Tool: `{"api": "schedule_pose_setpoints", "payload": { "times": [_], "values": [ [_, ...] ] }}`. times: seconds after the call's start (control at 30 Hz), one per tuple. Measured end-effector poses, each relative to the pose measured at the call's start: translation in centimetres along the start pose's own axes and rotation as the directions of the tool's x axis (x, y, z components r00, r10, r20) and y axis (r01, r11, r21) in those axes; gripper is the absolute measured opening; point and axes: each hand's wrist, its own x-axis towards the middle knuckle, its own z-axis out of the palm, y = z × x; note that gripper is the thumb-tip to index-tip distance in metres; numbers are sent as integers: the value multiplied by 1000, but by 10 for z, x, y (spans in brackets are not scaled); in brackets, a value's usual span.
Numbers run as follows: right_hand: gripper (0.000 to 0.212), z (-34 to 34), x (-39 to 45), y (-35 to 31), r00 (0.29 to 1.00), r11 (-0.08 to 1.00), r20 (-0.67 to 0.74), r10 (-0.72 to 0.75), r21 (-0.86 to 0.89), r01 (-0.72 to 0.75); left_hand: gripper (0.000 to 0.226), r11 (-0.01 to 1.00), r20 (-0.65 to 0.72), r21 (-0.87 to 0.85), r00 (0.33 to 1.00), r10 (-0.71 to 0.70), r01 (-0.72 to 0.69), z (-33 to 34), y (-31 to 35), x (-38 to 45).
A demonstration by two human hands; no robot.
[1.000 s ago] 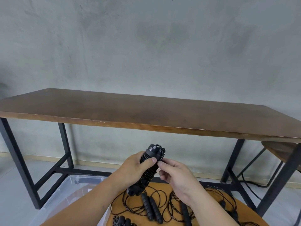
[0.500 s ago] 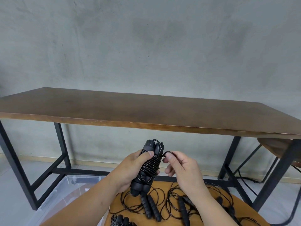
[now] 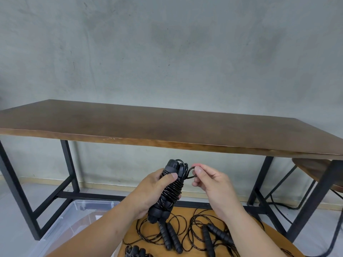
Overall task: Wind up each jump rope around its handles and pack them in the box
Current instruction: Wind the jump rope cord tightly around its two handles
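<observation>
Here the wound jump rope [image 3: 169,190] stands near-upright, top tilted right.

No text, label, brand, number or sign can be read anywhere; every surface shows bare.

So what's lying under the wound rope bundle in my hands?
Under the wound rope bundle lies a round wooden tabletop with loose jump ropes, handles paired, cords unwound. Your forearms cover part of the top, so the count stays unclear.
</observation>
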Motion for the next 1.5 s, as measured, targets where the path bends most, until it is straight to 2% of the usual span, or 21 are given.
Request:
{"api": "schedule_pose_setpoints", "payload": {
  "times": [0.13,0.37,0.63,0.77,0.9,1.2,1.3,1.43,1.5],
  "values": [
    [22,-7,6,-8,988,994,117,105,-1,-106,36,998,15,59,1000,13,-14,-2,-1,0],
    [11,-14,13,-14,985,983,13,173,53,-173,40,991,54,122,997,47,-53,6,1,-2],
    [5,-10,6,-14,988,986,19,153,-70,-151,17,961,16,260,995,96,-97,8,0,-4],
    [3,-3,0,-9,995,992,-22,99,-79,-101,17,938,-15,319,989,146,-134,9,1,-3],
    [9,7,-7,-3,993,994,-115,-17,-112,4,13,915,-33,368,981,190,-165,9,0,-1],
    [27,23,-17,-1,955,891,-162,-247,-425,158,20,909,-96,373,966,239,-188,14,-6,2],
    [31,28,-16,0,946,859,-188,-265,-491,144,25,893,-90,407,964,251,-194,14,-8,2],
    [21,31,-15,-1,946,887,-226,-232,-449,111,28,879,-88,434,962,257,-195,15,-11,2],
    [24,31,-16,-1,944,897,-254,-209,-434,81,28,873,-92,450,962,257,-190,16,-13,3]
  ]
}}
